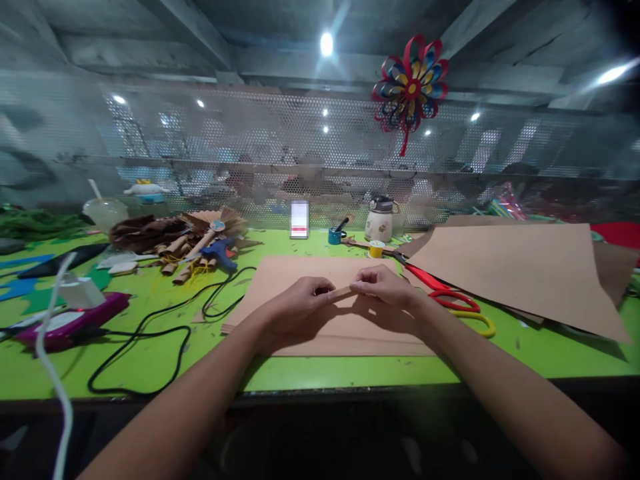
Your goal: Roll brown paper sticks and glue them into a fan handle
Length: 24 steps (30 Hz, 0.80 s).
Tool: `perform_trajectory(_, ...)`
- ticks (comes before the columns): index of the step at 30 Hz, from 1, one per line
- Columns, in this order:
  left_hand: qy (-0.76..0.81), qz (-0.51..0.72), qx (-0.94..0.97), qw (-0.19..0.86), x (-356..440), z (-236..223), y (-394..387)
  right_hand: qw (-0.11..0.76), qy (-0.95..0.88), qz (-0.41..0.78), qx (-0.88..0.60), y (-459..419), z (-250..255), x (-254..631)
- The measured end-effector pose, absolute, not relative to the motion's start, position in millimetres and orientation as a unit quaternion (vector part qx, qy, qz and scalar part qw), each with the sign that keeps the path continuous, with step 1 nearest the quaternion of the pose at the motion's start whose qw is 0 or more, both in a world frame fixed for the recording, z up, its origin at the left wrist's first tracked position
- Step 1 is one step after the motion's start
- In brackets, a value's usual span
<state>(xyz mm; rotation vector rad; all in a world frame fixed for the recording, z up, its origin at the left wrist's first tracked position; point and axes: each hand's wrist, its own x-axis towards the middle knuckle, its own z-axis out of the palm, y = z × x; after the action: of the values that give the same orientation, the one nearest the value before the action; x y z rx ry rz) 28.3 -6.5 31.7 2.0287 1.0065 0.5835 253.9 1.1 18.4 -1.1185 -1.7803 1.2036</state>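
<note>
My left hand (303,297) and my right hand (383,285) are closed on the two ends of a narrow strip of brown paper (342,293). The strip is held a little above a stack of brown kraft paper (295,270) that lies flat in front of me. Just right of my right hand rest scissors with red handles (455,300) and a pair with yellow handles (483,325), partly hidden by my forearm. Behind the stack stands a small yellow-and-white spool (376,249).
Large brown sheets (510,273) cover the right side. At left are a glue gun (220,253), rolled paper tubes (175,247), a looping black cord (183,340) and a purple power strip (75,320). A teal cup (336,235), a flask (380,220) and a phone (299,220) stand at the back.
</note>
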Motion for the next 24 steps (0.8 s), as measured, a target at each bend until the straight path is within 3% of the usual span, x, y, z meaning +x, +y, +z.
perform_trajectory(7,0.394,0.233,0.780,0.426,27,33,-11,0.362,-0.651,0.511,-0.429,-1,20,252)
perform_trajectory(16,0.399,0.237,0.819,0.338,24,24,-3,0.372,-0.514,0.684,-0.360,-12,12,247)
perform_trajectory(24,0.399,0.241,0.825,0.320,23,25,3,0.403,-0.519,0.662,-0.362,-14,12,246)
